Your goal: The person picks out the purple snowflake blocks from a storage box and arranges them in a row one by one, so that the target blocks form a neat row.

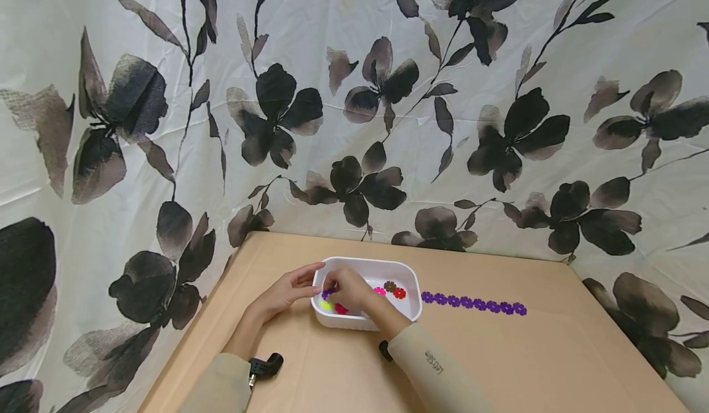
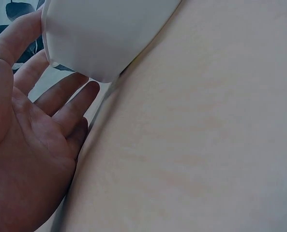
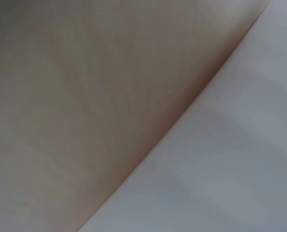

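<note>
A white plastic tray [image 1: 365,323] stands on the table, with small flower-shaped pieces inside. My left hand [image 1: 285,291] touches its left end, fingers fairly straight and spread. In the left wrist view, that hand [image 2: 41,125] is palm-up beside the tray's wall [image 2: 99,38]. My right hand [image 1: 348,287] reaches into the left part of the tray; its curled fingertips pinch a purple flower-shaped piece [image 1: 328,292], partly hidden. Close by lie a yellow piece [image 1: 327,305] and a dark pink piece [image 1: 341,309]. The right wrist view shows no fingers.
To the right of the tray, several purple flower-shaped pieces form a row [image 1: 480,304] on the tan tabletop [image 1: 532,357]. A brown piece [image 1: 390,286], a red one [image 1: 399,293] and a pink one [image 1: 380,290] lie farther right in the tray. Floral fabric [image 1: 354,124] hangs behind.
</note>
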Motion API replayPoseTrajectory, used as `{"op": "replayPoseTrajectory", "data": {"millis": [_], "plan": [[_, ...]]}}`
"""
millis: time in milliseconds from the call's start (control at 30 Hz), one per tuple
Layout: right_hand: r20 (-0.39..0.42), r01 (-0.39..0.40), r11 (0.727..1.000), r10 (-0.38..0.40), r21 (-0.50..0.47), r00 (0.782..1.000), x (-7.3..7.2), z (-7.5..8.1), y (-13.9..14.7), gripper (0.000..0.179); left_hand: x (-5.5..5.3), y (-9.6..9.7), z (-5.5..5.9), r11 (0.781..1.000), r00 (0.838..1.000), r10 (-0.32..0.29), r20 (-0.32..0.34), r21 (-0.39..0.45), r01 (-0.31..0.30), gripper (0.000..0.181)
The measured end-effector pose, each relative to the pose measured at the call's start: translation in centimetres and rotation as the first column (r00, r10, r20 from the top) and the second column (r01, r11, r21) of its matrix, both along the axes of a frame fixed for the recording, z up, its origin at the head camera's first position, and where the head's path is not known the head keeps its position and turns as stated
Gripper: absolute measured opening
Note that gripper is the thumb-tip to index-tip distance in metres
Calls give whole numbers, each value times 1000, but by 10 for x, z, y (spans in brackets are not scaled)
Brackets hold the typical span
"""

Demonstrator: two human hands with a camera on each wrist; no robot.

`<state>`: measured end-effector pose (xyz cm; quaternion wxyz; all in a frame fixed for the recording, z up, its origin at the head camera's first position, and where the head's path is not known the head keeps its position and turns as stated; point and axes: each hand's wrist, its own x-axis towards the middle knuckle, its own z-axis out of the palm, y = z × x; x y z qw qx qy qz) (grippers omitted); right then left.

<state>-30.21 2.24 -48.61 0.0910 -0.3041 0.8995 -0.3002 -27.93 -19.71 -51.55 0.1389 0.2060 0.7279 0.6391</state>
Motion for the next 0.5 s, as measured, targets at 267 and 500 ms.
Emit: {"op": "replayPoseTrajectory", "data": {"millis": [267, 500], "plan": [[-24, -13, 1000, 13, -28, 1000, -2, -1, 1, 12, 2, 0, 2, 1000, 1000, 7, -3, -10, -7, 69], [4, -9, 998, 10, -61, 1000, -2, 0, 3, 11, 3, 0, 2, 999, 999, 36, 18, -26, -36, 67]]}}
